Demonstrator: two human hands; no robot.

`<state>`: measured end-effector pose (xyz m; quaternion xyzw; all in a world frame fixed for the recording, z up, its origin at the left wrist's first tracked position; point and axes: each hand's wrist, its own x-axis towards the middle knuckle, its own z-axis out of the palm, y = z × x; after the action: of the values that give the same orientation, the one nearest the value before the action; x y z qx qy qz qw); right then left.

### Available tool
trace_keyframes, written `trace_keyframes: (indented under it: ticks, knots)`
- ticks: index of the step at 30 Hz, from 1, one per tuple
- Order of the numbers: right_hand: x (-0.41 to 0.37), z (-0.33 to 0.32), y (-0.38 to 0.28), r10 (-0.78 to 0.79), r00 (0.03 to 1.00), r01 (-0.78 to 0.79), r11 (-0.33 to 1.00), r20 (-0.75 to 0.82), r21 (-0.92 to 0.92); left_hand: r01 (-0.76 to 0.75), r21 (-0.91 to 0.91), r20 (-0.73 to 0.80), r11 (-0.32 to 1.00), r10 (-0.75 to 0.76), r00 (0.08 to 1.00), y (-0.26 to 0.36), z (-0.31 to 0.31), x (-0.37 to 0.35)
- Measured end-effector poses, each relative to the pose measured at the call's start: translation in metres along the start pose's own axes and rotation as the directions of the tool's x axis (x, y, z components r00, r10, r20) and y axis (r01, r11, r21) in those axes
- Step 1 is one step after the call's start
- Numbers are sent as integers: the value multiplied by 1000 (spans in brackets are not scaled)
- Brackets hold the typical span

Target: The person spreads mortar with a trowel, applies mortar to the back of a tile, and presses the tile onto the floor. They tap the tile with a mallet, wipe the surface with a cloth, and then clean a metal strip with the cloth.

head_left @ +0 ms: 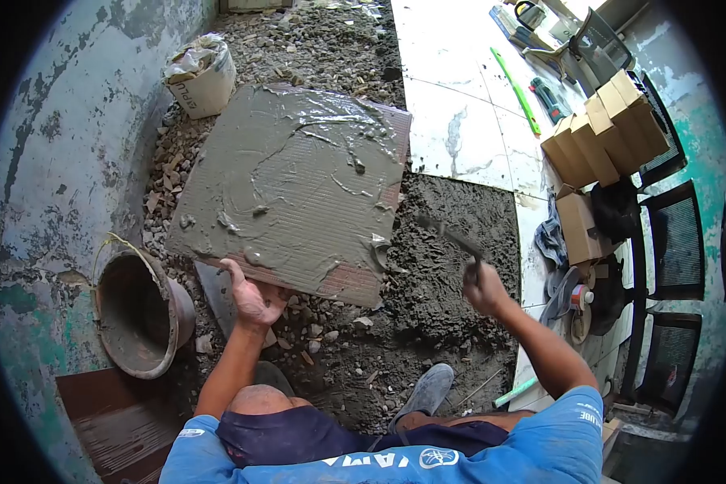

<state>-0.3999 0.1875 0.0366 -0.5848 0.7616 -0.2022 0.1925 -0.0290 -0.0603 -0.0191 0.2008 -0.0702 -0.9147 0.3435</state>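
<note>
"Coated tile (290, 185) — where is it, taking the wet mortar bed (468, 206) as landmark?"

"Immediately left of the bed, over gravel (157, 181), its upper face spread with grey mortar."

"From the left, what else appears?"

"Well left of the bed, a bucket (184, 315); left of the bed and farther from the person, a white container (206, 93). Next, left of the bed, the left hand (258, 302): palm up, curled about the tile's near edge and holding it, the thumb at the edge, the fingers hidden beneath."

"And the right hand (486, 290)?"

"Over the bed, closed around the handle of a hand tool (461, 241) — its head is blurred."

"Farther right?"

"Beyond the bed, white floor tiles (444, 48) bear a green bar (516, 90) and a drill (547, 101); right of the bed, cardboard boxes (605, 133)."
</note>
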Motion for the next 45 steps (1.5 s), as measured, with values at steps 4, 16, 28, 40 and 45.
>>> trace_keyframes:
  ticks: [4,16,28,40,45]
  knots:
    - [108,-29,-19,185,872,-446,682,453,580,-12,5,1,1000,12,1000,-2,-2,0]
    - [156,-34,25,198,531,-786,479,824,391,-203,57,-9,978,204,979,3,5,10]
    - [99,-95,2,379,735,-652,625,562,429,-101,23,-1,995,101,995,5,-8,5]
    - [237,-93,-30,468,812,-410,883,348,-230,-104,51,3,993,104,995,3,-4,4]
    - [226,-78,-49,463,745,-542,840,481,31,-109,52,-18,993,111,994,4,-1,4]
